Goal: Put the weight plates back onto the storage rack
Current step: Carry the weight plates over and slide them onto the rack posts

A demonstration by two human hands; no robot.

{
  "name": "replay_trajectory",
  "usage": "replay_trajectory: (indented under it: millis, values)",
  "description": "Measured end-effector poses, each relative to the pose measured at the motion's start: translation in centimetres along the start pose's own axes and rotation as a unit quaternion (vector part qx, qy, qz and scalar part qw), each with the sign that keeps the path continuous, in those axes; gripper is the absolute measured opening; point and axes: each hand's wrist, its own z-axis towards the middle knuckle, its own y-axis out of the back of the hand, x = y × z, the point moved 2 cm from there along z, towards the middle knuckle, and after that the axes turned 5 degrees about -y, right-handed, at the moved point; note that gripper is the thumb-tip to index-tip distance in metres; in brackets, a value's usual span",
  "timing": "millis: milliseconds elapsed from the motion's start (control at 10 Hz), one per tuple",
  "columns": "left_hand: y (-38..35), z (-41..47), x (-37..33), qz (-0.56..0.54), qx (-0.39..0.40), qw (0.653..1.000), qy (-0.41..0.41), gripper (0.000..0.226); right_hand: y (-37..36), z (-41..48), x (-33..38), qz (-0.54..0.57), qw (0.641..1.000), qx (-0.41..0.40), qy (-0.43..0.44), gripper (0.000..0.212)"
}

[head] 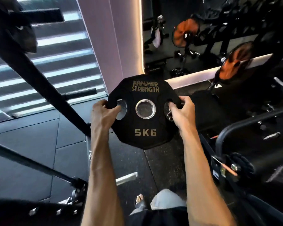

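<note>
Plate: black 5 kg weight plate (145, 111) held in mid-air above the floor (39, 141).
Left hand (103, 113): fingers hooked through a grip hole.
Right hand (181, 111): likewise, probably steadying the carry.

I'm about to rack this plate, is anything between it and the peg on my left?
Nothing visible. The left hand and right hand grip the 5 kg plate by its side holes; the bare peg lies just left of it.

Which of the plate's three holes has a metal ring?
The middle hole of the weight plate; the side holes, held by left hand and right hand, lack one.
</note>
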Motion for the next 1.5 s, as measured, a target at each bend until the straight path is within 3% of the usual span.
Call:
replay_trajectory:
  millis: [200,400,800,900,1200,1500]
  values:
    - [-2.7,8.8,-3.8,-0.023,0.0,0.999,-0.039,0.025,-3.8,9.0,3.7,0.031,0.999,0.002,0.036,0.032]
    - [-5.3,17.5,-8.4,0.013,-0.113,0.992,-0.057,0.02,-10.0,20.5,7.3,0.049,0.995,0.035,0.073,0.027]
    - [-6.5,28.5,-14.3,-0.007,-0.351,0.936,-0.033,0.012,-24.0,36.0,16.5,0.094,0.951,0.269,0.122,0.039]
    - [-4.4,30.7,-14.9,0.007,-0.428,0.902,-0.049,0.009,-28.5,36.7,19.0,0.111,0.929,0.329,0.127,0.032]
    - [1.9,33.6,-17.8,0.093,-0.56,0.82,-0.076,0.024,-39.4,34.6,25.4,0.177,0.869,0.436,0.152,0.029]
    - [5.2,35.5,-16.3,0.15,-0.682,0.715,-0.022,0.015,-48.8,31.7,28.8,0.201,0.776,0.58,0.143,0.017]
